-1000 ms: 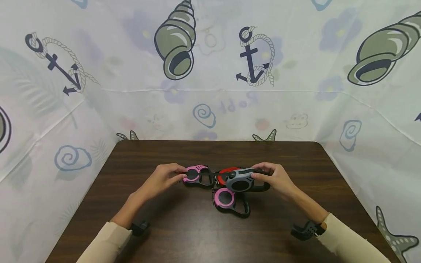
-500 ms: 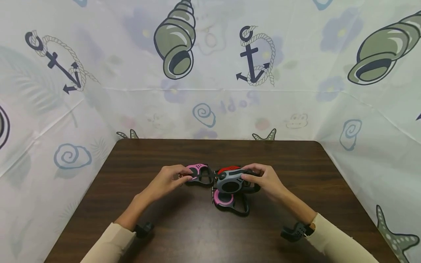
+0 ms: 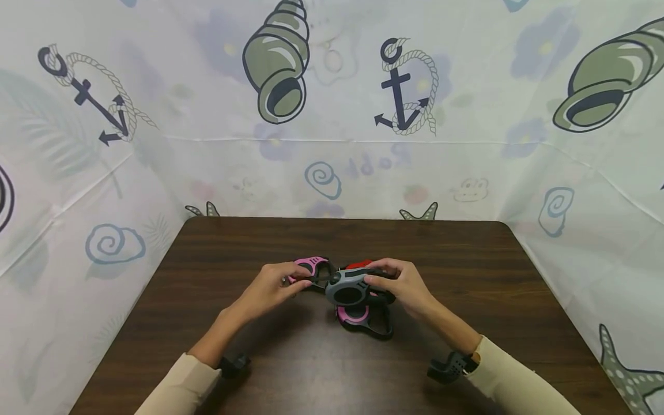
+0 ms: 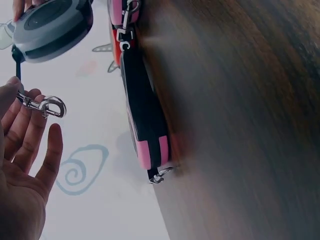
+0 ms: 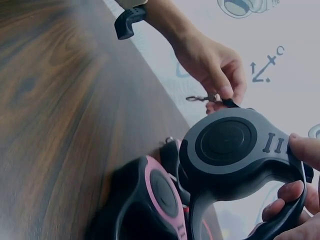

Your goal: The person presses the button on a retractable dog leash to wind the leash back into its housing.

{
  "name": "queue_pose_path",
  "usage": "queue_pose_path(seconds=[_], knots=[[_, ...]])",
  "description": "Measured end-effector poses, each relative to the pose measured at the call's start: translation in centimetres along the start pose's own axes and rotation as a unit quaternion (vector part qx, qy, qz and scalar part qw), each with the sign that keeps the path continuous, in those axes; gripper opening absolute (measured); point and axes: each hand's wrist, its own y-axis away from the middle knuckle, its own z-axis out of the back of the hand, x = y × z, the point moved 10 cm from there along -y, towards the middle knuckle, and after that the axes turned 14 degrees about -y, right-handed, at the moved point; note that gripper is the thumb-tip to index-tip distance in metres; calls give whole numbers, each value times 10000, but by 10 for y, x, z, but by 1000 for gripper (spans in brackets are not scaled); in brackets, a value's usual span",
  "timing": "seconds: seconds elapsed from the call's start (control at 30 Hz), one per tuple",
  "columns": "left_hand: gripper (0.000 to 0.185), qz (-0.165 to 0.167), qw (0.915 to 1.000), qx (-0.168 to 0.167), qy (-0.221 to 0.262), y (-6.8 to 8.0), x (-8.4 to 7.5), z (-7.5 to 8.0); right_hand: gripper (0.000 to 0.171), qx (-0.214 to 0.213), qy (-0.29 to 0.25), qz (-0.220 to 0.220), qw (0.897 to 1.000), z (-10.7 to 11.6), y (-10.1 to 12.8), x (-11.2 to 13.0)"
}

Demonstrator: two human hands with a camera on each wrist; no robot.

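Note:
My right hand (image 3: pixel 377 282) grips a grey retractable leash (image 3: pixel 346 291) by its black handle and holds it just above the table (image 3: pixel 259 357). My left hand (image 3: pixel 291 280) pinches the metal snap clip (image 4: pixel 44 106) at the end of that leash's short strap. In the right wrist view the clip (image 5: pixel 204 98) sits between the left thumb and fingers, right beside the grey housing (image 5: pixel 232 145). Under the grey leash lies a pink and black leash (image 3: pixel 360 319). A second pink leash (image 3: pixel 309 267) and a red one (image 3: pixel 359 265) lie just behind, partly hidden by my hands.
The dark wooden table is walled on three sides by a white cloth (image 3: pixel 332 144) printed with shells and anchors. In the left wrist view the second pink leash (image 4: pixel 146 130) lies on its side on the wood. Bare wood stretches toward the front edge.
My right hand has carried the grey leash left and a little nearer to me, over the front pink leash. My left hand has shifted right to meet it at the clip.

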Motion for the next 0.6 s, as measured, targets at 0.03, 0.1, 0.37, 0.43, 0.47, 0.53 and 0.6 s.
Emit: queue_pose_path(seconds=[0.03,0.1,0.37,0.43,0.47,0.53,0.6], knots=[[17,19,10000,-5,-31,0,0,0,34,-5,32,4,10000,-1,-1,-1],[17,55,10000,-13,-39,-1,-1,0,34,-10,84,5,10000,-3,-2,-2],[17,58,10000,-68,-22,1,-4,-3,33,87,-281,-74,9995,-19,-5,-9],[18,-2,9999,-126,-21,2,-5,-2,33,101,-329,-114,9993,-23,-5,-12],[18,-25,9999,-157,-10,3,-5,-2,33,99,-335,-112,9993,-25,-5,-12],[20,-67,9997,-241,-4,4,-5,0,33,99,-411,-122,9990,-29,-7,-13],[20,-81,9995,-314,24,5,-4,2,33,89,-469,-103,9988,-32,-8,-14]])
